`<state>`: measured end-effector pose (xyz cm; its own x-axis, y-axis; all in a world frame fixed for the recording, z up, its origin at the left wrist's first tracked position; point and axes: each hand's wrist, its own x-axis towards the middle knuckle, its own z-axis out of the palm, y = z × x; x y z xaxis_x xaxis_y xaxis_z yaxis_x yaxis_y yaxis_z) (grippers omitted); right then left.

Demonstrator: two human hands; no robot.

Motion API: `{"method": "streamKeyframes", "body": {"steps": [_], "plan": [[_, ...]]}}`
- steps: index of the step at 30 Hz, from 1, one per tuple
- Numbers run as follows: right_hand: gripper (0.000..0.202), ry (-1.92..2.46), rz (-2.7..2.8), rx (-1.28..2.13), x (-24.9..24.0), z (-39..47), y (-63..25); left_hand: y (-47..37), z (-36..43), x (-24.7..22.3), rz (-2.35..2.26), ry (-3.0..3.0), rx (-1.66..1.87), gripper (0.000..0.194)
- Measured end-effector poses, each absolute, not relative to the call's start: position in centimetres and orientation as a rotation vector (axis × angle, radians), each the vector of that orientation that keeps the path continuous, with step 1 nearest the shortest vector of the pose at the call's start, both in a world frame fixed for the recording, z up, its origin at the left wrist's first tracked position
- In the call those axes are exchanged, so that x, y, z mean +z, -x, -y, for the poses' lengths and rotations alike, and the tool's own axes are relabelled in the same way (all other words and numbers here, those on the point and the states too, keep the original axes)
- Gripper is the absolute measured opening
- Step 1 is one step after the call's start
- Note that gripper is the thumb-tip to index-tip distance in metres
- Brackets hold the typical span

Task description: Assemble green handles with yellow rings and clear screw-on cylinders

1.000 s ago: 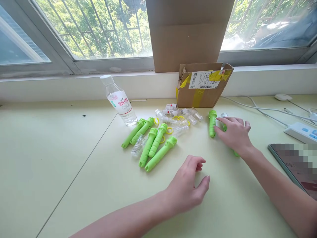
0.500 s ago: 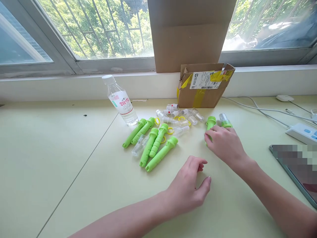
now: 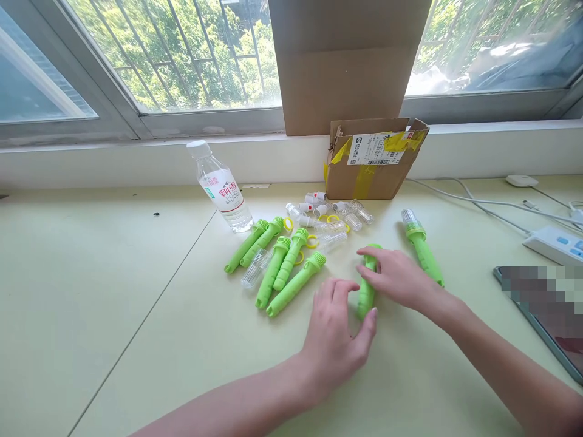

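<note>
My right hand (image 3: 401, 273) grips a green tube (image 3: 365, 297) near its threaded upper end. Just left of that tube is my left hand (image 3: 337, 331), its thumb and fingers apart and holding nothing. Several green tubes (image 3: 296, 285) lie in a group left of centre, with a clear ribbed cap (image 3: 255, 268) among them. Behind them are clear caps (image 3: 331, 241), small white parts (image 3: 314, 198) and yellow rings (image 3: 312, 241). A green tube with a clear cap fitted (image 3: 424, 250) lies to the right of my right hand.
A water bottle (image 3: 224, 193) stands at the back left. At the back sits an open cardboard box (image 3: 373, 173). Cables, a power strip (image 3: 553, 244) and a phone (image 3: 542, 315) lie on the right side of the table (image 3: 136, 364).
My right hand has brought the green tube left and nearer, beside my left hand. The capped tube, partly covered before, now shows fully. My left hand has shifted slightly left.
</note>
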<state>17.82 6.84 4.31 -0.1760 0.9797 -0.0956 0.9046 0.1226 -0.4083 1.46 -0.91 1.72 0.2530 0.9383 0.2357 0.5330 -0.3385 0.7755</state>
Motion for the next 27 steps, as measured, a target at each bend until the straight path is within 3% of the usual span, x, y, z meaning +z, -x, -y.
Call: {"method": "streamKeyframes", "body": {"steps": [3,10,16,23,27], "plan": [[0.036,1.704,2.064,0.673,5.0,-6.5,-17.6,-1.4,0.8,1.5,-1.468,-2.090,0.902,0.036],[0.027,1.584,1.885,0.318,2.8,-7.7,-17.8,-0.6,0.1,1.0,-1.592,-2.712,0.435,0.052],[0.034,1.725,2.110,0.112,0.6,-8.8,-17.5,-0.2,-0.7,1.4,-1.719,-2.653,0.372,0.045],[0.049,1.841,2.300,0.166,1.7,-10.0,-16.8,-0.1,-0.9,1.3,-1.710,-2.638,0.424,0.041],[0.048,1.882,2.305,0.203,1.8,-10.8,-16.8,-0.1,-0.8,1.3,-1.712,-2.638,0.420,0.041]]}}
